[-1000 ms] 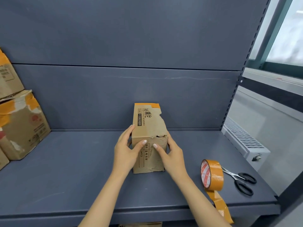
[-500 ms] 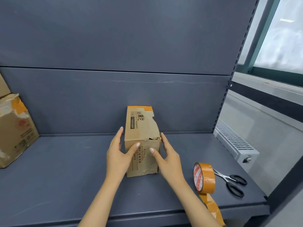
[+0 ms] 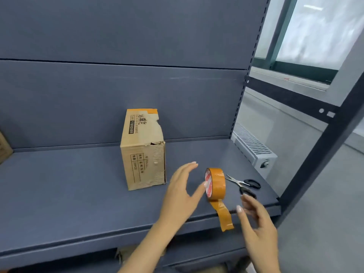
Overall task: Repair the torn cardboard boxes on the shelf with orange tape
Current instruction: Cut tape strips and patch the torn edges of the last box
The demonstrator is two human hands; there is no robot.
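Note:
A small torn cardboard box [image 3: 142,150] stands upright on the grey shelf [image 3: 69,190], with orange tape on its top edge and a rip along its right corner. To its right, a roll of orange tape [image 3: 215,183] stands on edge, and its loose strip hangs over the shelf's front lip. My left hand [image 3: 182,191] is open just left of the roll, thumb almost touching it. My right hand [image 3: 256,223] is open below and right of the roll, near the hanging strip. Neither hand holds anything.
Black-handled scissors [image 3: 245,184] lie right of the roll near the shelf's right end. Another box's corner [image 3: 4,147] shows at the far left edge. A white radiator [image 3: 252,146] and a window sit beyond the shelf upright on the right.
Both hands have let go of the box and moved right toward the tape roll. The view has swung right, so the boxes at the left are nearly out of sight.

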